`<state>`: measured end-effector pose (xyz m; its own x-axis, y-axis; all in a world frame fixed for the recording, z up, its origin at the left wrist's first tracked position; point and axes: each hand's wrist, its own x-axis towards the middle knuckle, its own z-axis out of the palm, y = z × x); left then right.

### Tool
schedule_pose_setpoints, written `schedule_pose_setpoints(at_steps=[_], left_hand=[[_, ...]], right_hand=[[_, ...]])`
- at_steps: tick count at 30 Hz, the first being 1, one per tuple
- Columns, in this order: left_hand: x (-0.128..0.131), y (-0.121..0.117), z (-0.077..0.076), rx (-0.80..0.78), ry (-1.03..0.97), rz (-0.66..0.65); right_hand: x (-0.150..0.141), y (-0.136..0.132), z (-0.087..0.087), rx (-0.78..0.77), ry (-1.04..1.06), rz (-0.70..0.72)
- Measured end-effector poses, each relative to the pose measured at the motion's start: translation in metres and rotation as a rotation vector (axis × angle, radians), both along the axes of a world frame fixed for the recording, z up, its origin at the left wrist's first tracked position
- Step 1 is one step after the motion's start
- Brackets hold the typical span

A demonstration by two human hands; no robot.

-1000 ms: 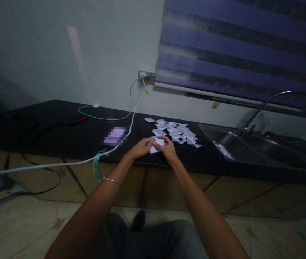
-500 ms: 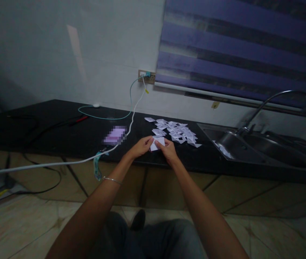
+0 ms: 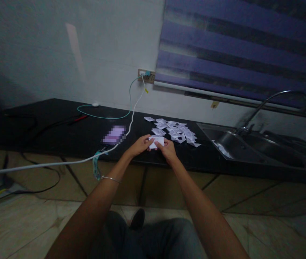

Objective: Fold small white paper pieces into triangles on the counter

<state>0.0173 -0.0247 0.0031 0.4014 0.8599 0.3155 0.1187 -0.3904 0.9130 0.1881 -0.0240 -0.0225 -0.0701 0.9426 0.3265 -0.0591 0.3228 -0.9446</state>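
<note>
My left hand (image 3: 140, 145) and my right hand (image 3: 167, 150) meet over the front edge of a black counter (image 3: 61, 135). Between their fingertips they pinch a small white piece of paper (image 3: 156, 141), held flat and roughly level. Just behind it on the counter lies a loose heap of several small folded white papers (image 3: 176, 131). A thin metal bangle sits on my left wrist.
A blurred purple flat object (image 3: 114, 135) lies left of my hands. A white cable (image 3: 69, 162) and a green cable (image 3: 106, 116) run from a wall socket (image 3: 146, 76). A steel sink (image 3: 250, 149) with a curved tap (image 3: 279, 99) is at the right. Striped blinds hang above.
Both hands lifted the white paper slightly and turned it from tilted to nearly level. The heap of papers has not moved.
</note>
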Motion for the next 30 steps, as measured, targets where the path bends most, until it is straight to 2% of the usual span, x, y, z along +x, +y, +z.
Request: schedule_pose_setpoints(at_steps=[7, 12, 18, 21, 24, 27, 30], left_hand=[[-0.006, 0.005, -0.003, 0.053, -0.044, 0.05], [-0.008, 0.008, -0.004, 0.043, 0.014, 0.126], [-0.005, 0.009, -0.004, -0.037, -0.032, 0.137], [-0.001, 0.013, -0.006, -0.117, -0.072, 0.168], [0.002, 0.016, -0.008, -0.139, -0.009, 0.136], [0.002, 0.019, -0.009, -0.136, -0.017, 0.063], [-0.001, 0.021, -0.01, -0.162, -0.083, 0.056]], right_hand=[[-0.001, -0.005, 0.006, -0.027, 0.006, 0.042], [-0.001, -0.004, 0.004, -0.029, -0.013, -0.008], [-0.002, 0.0, 0.0, -0.02, -0.032, -0.108], [-0.003, 0.001, 0.0, 0.027, 0.004, -0.139], [-0.003, 0.0, 0.004, 0.13, -0.031, -0.154], [-0.004, -0.001, 0.006, 0.198, -0.123, -0.104], [-0.005, -0.001, 0.005, 0.233, -0.193, -0.043]])
